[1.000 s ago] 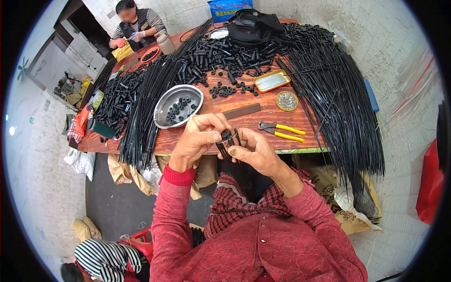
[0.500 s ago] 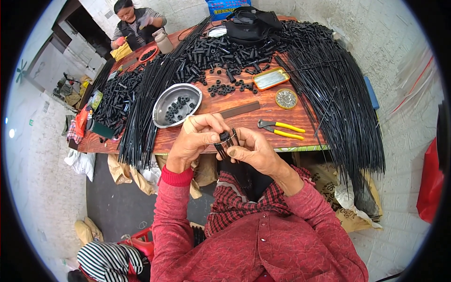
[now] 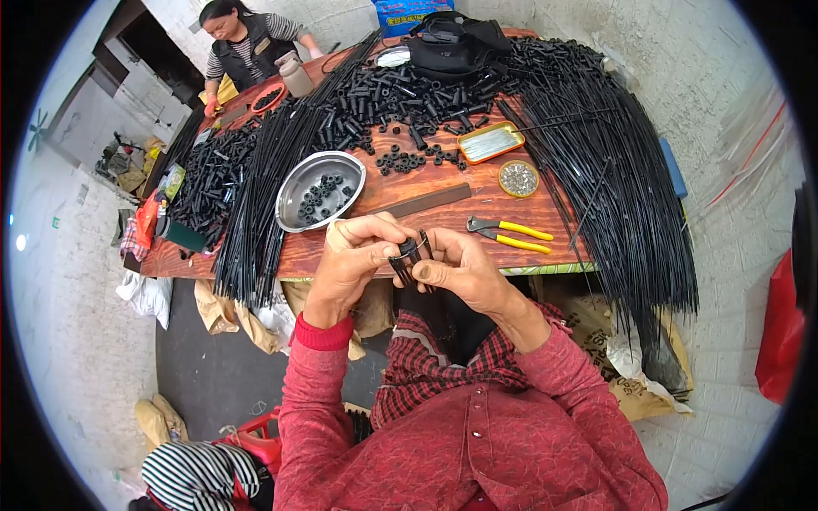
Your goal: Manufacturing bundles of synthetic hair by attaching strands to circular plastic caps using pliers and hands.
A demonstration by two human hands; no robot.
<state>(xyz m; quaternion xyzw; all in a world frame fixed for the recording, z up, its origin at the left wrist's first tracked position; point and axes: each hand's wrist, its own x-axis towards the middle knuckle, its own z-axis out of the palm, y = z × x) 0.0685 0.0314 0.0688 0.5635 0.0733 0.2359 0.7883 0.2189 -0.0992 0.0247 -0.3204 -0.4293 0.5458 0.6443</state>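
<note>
A small black cylindrical plastic hub (image 3: 408,246) is held between my two hands just past the table's near edge. Short black prongs hang around it, and a thin wire curves about it. My left hand (image 3: 351,260) pinches thumb and finger together at the hub's left side, apparently on the wire's end. On the other side my right hand (image 3: 464,266) grips the hub, thumb in front and fingers behind. Beyond the left hand is a steel bowl (image 3: 290,189) with several small black rings inside. End-cutting pliers (image 3: 511,234) with yellow handles lie right of my right hand.
A brown flat bar (image 3: 426,201), an orange tray of wires (image 3: 492,142) and a round dish of metal bits (image 3: 519,179) lie ahead. Long black rods (image 3: 596,187) overhang the right edge; more rods (image 3: 268,187) lie left. Black tubes (image 3: 400,94) are heaped behind. A co-worker (image 3: 247,51) is far left.
My left fingertips have shifted slightly down and left beside the hub; my right hand keeps its grip. The steel bowl sits marginally further left. The co-worker's raised hands have come down to the table.
</note>
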